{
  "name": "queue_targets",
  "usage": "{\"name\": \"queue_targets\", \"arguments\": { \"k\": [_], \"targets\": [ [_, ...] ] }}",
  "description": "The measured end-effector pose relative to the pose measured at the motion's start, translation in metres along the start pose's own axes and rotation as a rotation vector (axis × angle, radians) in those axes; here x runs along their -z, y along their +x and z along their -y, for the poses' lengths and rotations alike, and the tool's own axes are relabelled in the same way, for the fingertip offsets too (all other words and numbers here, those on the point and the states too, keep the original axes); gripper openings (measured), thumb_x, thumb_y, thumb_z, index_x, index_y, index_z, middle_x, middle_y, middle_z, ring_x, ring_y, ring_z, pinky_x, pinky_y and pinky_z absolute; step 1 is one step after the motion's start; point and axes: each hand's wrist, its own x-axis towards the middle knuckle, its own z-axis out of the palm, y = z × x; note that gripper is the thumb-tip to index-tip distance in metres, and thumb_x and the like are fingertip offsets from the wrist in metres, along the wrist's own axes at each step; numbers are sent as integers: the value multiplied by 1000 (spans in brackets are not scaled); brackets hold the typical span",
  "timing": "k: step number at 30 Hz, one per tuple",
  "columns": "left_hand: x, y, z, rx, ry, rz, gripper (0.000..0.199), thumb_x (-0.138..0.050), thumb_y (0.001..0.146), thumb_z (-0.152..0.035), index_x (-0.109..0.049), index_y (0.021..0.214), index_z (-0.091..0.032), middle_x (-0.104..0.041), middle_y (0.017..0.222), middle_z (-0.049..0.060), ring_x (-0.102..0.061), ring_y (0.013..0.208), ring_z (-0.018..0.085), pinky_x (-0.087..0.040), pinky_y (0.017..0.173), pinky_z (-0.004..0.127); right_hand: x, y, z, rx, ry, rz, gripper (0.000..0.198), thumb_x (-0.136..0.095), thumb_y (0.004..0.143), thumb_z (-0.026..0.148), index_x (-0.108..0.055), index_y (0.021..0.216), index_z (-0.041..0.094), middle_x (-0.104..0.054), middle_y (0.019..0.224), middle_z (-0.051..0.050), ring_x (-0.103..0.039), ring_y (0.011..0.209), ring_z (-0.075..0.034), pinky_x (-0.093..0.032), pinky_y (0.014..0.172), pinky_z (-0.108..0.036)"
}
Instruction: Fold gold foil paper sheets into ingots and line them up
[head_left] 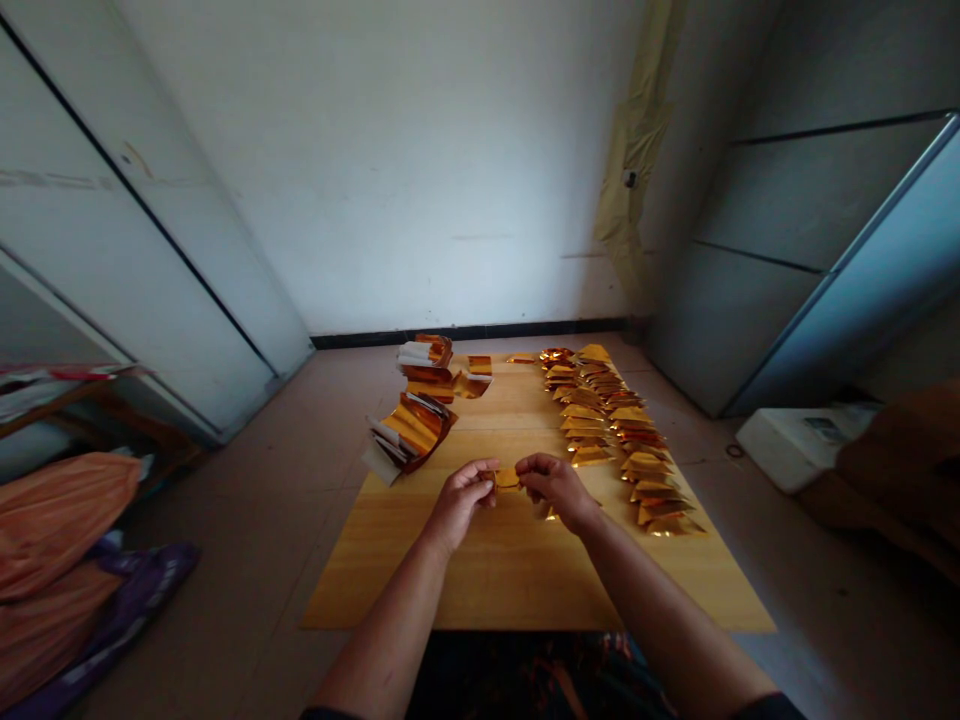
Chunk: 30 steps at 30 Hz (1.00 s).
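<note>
Between my two hands, above the middle of the wooden table (495, 580), is a small piece of folded gold foil paper (508, 480). My left hand (466, 495) pinches its left end with thumb and fingers. The right end sits in the fingertips of my right hand (553, 485). To the left lie stacks of curled gold foil sheets (416, 425) with pale backs. Rows of folded gold foil pieces (589, 425) run down the right side of the table. Another gold piece lies partly hidden beneath my right hand.
A white wall (450, 170) rises behind the table. Grey cabinets (795, 220) stand at the right, near a white box (784, 445) on the floor. Orange and purple bags (67, 540) lie at the lower left. My lap is at the table's front edge.
</note>
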Motion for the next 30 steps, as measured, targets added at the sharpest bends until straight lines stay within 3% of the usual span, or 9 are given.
{"name": "queue_targets", "arguments": {
  "k": [5,10,15,22,26,30],
  "targets": [
    [3,1,2,33,19,-19,66,-65,67,-25,-49,130,-17,-56,66,-4,-50,54,7,-36,55,21,-3,3,-13,50,-198,-28,26,-64,56,22,-60,82,20,-51,58,7,-41,47,-7,-28,41,-19],
    [0,-2,-6,27,-42,-16,72,-68,64,-22,-46,132,-17,-57,69,-3,-50,56,7,-36,56,21,-12,6,-17,162,-163,-85,24,-61,55,20,-56,78,21,-46,56,8,-37,50,-8,-26,44,-19],
    [3,-4,-11,1,-42,24,75,-68,66,-21,-42,136,-18,-58,70,-3,-51,57,7,-36,57,21,-19,3,-12,176,-70,-139,20,-62,56,23,-53,74,21,-43,54,8,-36,50,-8,-28,46,-20],
    [6,-5,-9,-15,121,79,66,-66,67,-18,-47,131,-16,-63,77,1,-52,60,9,-40,60,23,-22,0,-12,170,-55,-157,20,-62,66,38,-53,66,20,-48,54,5,-37,48,-9,-31,45,-21],
    [5,-2,-3,22,184,15,60,-65,64,-18,-54,123,-13,-65,78,3,-54,59,10,-41,58,24,-23,-1,-15,198,-43,-174,21,-65,65,37,-53,64,20,-44,51,6,-37,47,-8,-30,45,-21],
    [6,0,5,33,104,-39,45,-63,69,-28,-62,111,-11,-64,69,2,-52,51,9,-38,52,23,-23,0,-19,265,-52,-159,19,-67,63,35,-55,62,20,-47,53,5,-38,50,-8,-30,48,-21]
  ]
}}
